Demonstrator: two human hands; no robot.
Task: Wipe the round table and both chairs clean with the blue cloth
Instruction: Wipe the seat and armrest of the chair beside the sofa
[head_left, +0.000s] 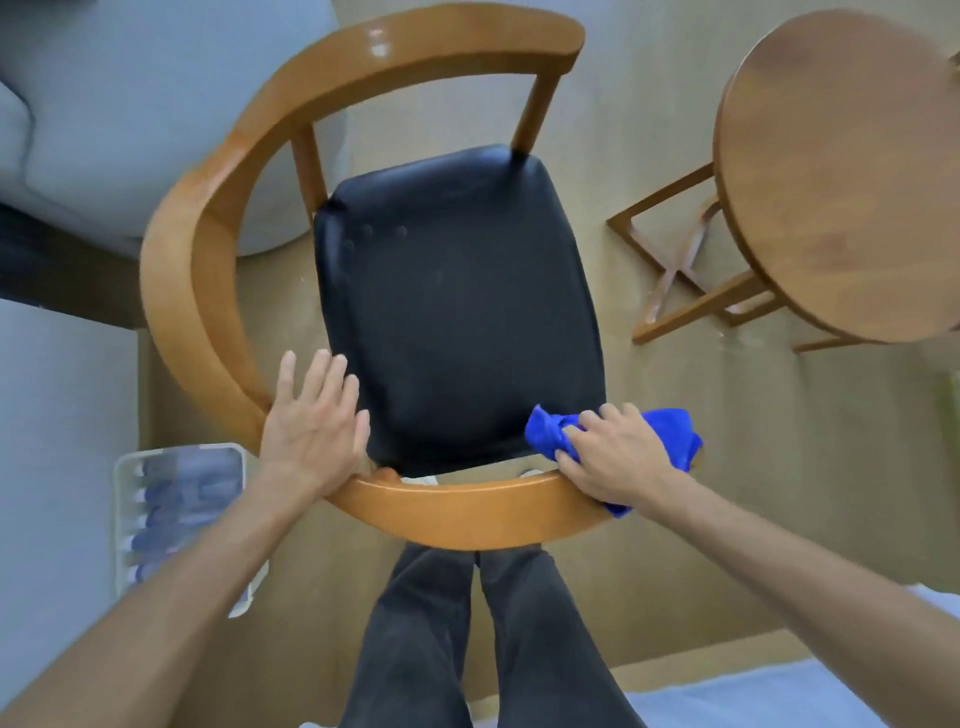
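At far left a clear tray (179, 512) w/ bluish contents, blurred, poss. bottles, sits on the floor just beside the chair (457, 512). Our left hand (311, 426) lies flat, fingers straight, holding nothing, pressing the curved wood rail where it meets the black seat (457, 312). Our right hand (613, 457) has its fingers curled round the bunched blue cloth (670, 431), which rests on the rail's near-right end and touches the seat's front corner. The round bench (841, 171) stands well apart, upper right.

We judge the step is wiping the chair rail. To do it well: keep the left hand bracing so the chair doesn't skid, spread the cloth flatter, and follow the curve in one sweep, incl. the inner edge. Open floor lies right of the chair; at left the tray and a grey sofa (130, 104) crowd the rail, so we'd go round the right side.
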